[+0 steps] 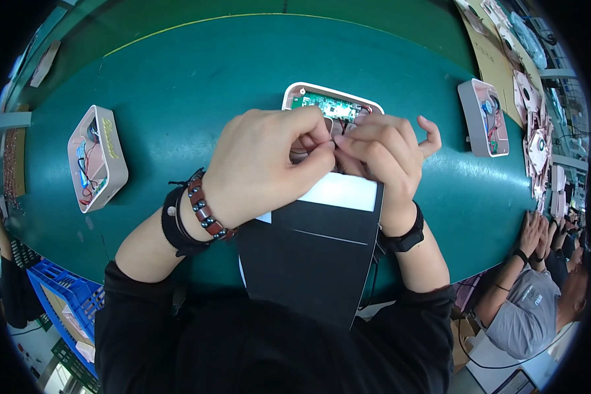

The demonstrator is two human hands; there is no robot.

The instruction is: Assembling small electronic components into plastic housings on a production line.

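Note:
An open, pale pink housing (pixel 335 90) with rounded corners lies in front of me, its lower part covered by my hands. Inside it shows a green circuit board (pixel 328 105), with thin wires beside it. My left hand (pixel 259 157) reaches over the housing, thumb and forefinger pinched together. Just to its right, my right hand (pixel 391 154) also has thumb and forefinger closed, with the little finger lifted away. The fingertips of both hands nearly meet above the wires. Whatever they pinch is too small and too covered to make out.
Similar open housings with wires stand at left (pixel 98 157) and right (pixel 484 118) on the green table (pixel 197 79). A black panel (pixel 302 249) with a white strip lies below my hands. Flat pink parts (pixel 537 148) pile up at far right, near another person (pixel 528 302). A blue crate (pixel 65 295) sits lower left.

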